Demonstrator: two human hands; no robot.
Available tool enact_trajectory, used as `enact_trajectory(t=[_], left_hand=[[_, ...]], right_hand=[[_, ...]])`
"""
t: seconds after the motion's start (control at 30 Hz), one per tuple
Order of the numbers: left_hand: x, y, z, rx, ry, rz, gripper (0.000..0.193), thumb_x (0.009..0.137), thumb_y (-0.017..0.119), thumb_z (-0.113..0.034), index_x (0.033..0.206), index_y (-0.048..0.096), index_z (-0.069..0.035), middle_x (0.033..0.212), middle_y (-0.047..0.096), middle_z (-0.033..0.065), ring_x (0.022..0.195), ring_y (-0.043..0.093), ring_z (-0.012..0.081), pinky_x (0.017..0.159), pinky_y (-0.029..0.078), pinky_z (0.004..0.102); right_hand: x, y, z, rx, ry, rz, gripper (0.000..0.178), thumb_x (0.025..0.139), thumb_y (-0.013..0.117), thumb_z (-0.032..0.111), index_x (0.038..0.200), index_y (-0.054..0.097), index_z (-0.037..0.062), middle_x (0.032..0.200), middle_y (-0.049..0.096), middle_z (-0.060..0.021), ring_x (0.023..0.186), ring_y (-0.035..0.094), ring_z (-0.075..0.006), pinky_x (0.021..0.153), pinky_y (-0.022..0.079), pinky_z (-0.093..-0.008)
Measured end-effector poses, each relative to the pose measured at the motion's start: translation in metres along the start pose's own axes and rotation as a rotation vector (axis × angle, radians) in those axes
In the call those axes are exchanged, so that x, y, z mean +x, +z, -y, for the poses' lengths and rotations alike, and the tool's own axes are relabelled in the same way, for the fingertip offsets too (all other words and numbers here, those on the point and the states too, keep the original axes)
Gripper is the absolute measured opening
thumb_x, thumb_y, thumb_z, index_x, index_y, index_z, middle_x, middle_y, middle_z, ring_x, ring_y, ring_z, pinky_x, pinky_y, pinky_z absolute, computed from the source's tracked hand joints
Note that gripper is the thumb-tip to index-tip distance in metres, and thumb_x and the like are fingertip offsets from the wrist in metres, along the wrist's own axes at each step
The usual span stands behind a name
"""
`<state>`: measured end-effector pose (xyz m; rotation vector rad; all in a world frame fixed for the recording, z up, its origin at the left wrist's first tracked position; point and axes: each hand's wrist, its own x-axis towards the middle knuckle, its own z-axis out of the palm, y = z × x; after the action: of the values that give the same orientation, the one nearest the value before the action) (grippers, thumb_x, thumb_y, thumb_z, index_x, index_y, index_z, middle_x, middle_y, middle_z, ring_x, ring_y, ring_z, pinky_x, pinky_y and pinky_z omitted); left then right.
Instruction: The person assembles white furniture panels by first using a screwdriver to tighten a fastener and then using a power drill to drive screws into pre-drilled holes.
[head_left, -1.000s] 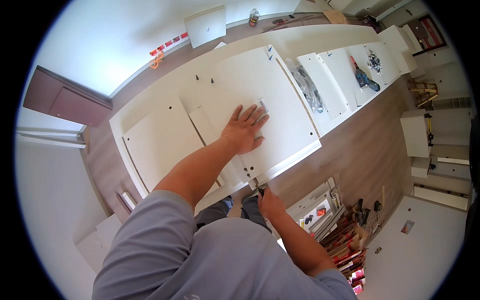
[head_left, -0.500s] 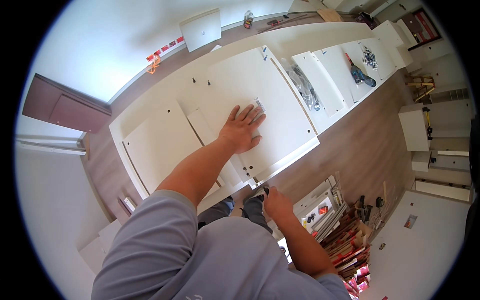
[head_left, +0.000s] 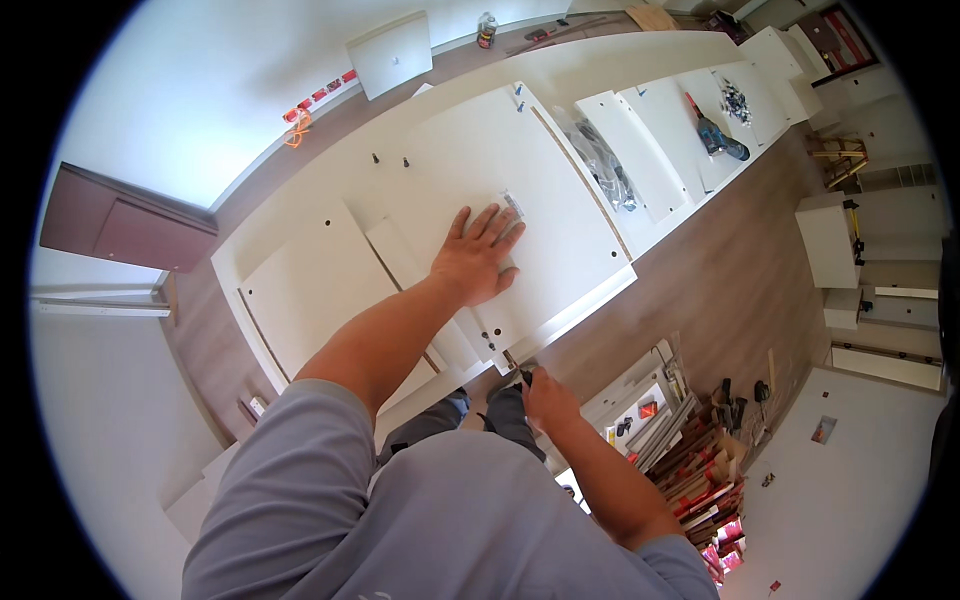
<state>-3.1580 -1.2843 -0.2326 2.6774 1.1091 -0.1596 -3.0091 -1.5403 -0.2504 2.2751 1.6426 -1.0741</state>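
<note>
My left hand (head_left: 474, 257) lies flat on a large white board (head_left: 560, 230), fingers spread, beside a small printed label (head_left: 512, 206). At the board's near edge, my right hand (head_left: 550, 402) is closed around a small dark-handled tool (head_left: 527, 377). The tool points toward the board's edge; its kind is too small to tell. Between the hands, small metal fittings (head_left: 488, 340) sit near a round hole in the board. Two dark dowel-like pins (head_left: 406, 162) stand toward the far side, and blue-tipped ones (head_left: 519, 98) are at the far corner.
Another white panel (head_left: 320, 290) lies to the left. To the right are a plastic bag of hardware (head_left: 605, 170), a narrow white panel (head_left: 640, 155), a cordless drill (head_left: 718, 138) and a pile of small fittings (head_left: 735, 100). Cardboard and strips (head_left: 700, 480) cover the floor at lower right.
My right hand has moved slightly nearer the board's edge with the dark-handled tool. My left hand stays flat on the board. The whole view has shifted a little.
</note>
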Motion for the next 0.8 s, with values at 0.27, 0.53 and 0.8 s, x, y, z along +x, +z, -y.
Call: enact_trajectory(t=[0.27, 0.53, 0.8], left_hand=[[0.0, 0.004, -0.001, 0.011, 0.002, -0.03, 0.072, 0.104, 0.045, -0.051, 0.166, 0.024, -0.02, 0.174, 0.017, 0.0032, 0.161, 0.011, 0.0238, 0.131, 0.006, 0.0509], [0.003, 0.007, -0.001, 0.007, 0.012, -0.071, 0.071, 0.103, 0.046, -0.051, 0.165, 0.027, -0.021, 0.174, 0.019, 0.0024, 0.161, 0.013, 0.0231, 0.131, 0.007, 0.0502], [-0.002, 0.008, 0.0, -0.014, 0.007, -0.104, 0.071, 0.102, 0.048, -0.051, 0.164, 0.028, -0.022, 0.173, 0.021, 0.0022, 0.16, 0.015, 0.0227, 0.131, 0.007, 0.05]], right_hand=[[0.006, -0.004, 0.0, 0.017, -0.007, 0.023, 0.037, 0.104, 0.054, 0.036, 0.108, 0.058, -0.001, 0.097, 0.072, -0.0297, 0.093, 0.071, -0.0489, 0.085, 0.056, -0.0571], [-0.002, -0.015, 0.009, 0.013, 0.041, 0.022, 0.037, 0.105, 0.051, 0.036, 0.115, 0.057, 0.0012, 0.103, 0.072, -0.0272, 0.098, 0.07, -0.0479, 0.088, 0.055, -0.0565], [-0.036, 0.001, -0.03, 0.333, -0.027, -0.202, 0.042, 0.095, 0.07, 0.043, 0.097, 0.063, 0.0019, 0.086, 0.072, -0.0181, 0.08, 0.073, -0.0355, 0.069, 0.056, -0.0454]])
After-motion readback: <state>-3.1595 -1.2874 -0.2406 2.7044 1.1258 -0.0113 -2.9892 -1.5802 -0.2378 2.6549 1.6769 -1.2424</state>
